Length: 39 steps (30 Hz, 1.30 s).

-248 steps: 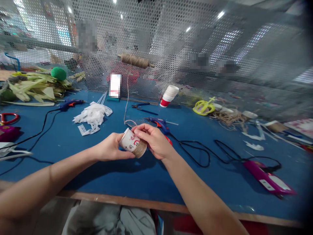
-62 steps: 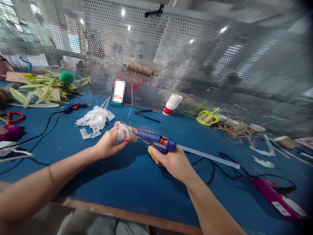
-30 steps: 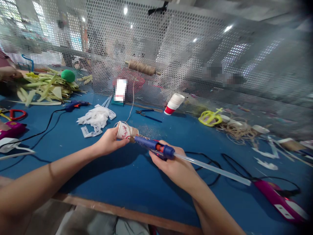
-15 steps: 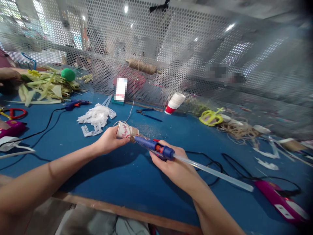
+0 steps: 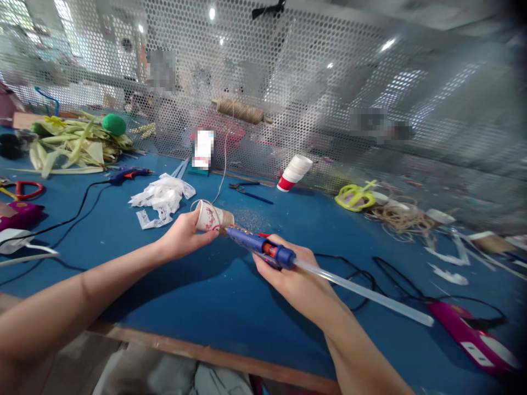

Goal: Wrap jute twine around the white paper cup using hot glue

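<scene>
The blue plastic glue gun (image 5: 257, 244), probably light but rear-heavy with its long translucent stick (image 5: 362, 292), sits in the right hand (image 5: 288, 271), fingers curled round its handle. The small white paper cup (image 5: 208, 217) with red print is tilted over the blue table (image 5: 173, 307), gripped by the left hand (image 5: 183, 236); thin-walled, it would likely dent, so its rim end, away from the likely hot nozzle, suits holding. Around lie pale green husks (image 5: 80, 145), a crumpled white lacy heap (image 5: 162, 197) and a trailing tan strand (image 5: 225, 164).
</scene>
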### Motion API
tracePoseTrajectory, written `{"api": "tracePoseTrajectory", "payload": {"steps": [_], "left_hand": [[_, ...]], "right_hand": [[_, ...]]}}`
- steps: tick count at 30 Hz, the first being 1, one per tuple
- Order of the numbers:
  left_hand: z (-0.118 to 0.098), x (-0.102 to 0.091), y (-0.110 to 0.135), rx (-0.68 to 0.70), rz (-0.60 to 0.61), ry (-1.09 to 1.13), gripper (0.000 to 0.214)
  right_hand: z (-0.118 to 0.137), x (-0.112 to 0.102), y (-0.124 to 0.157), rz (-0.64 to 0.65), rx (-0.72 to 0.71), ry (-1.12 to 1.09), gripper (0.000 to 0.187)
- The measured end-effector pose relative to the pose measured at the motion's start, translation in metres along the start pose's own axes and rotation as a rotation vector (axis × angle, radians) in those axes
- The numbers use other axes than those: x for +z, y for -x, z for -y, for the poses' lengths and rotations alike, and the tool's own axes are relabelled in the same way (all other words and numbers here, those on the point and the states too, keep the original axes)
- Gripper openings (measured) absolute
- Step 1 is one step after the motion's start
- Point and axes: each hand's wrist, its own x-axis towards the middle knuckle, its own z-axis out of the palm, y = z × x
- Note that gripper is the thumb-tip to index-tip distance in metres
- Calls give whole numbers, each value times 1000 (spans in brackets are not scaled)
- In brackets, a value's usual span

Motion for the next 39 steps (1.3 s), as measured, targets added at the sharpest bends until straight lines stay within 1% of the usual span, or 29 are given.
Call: {"api": "tracePoseTrajectory", "payload": {"steps": [5,9,16,22,27,29,34,39], "left_hand": [[4,0,1,105,5,-77,26],[6,-1,1,183,29,-83,27],[4,-1,2,287,37,-180,16],[6,-1,1,332,18,-216,12],[8,-4,-1,272,3,-217,19],[7,-4,-1,299,-5,-224,18],[4,-4,0,436,23,-270,9],[5,-4,-1,417,22,-319,10]], "right_hand": [[-1,-1,-1,-39,26,-39,19],[-3,-1,-1,-59,-1,-47,19],[-5,1,-3,-111,-5,-44,17],[-4,1,-2,-128,-11,-30,17],[0,-1,-1,-70,1,-48,20],[-1,-1,-2,-69,20,-56,19],[-8,-1,-3,-85,63,-61,13],[-6,-4,-1,-53,62,-84,14]]}}
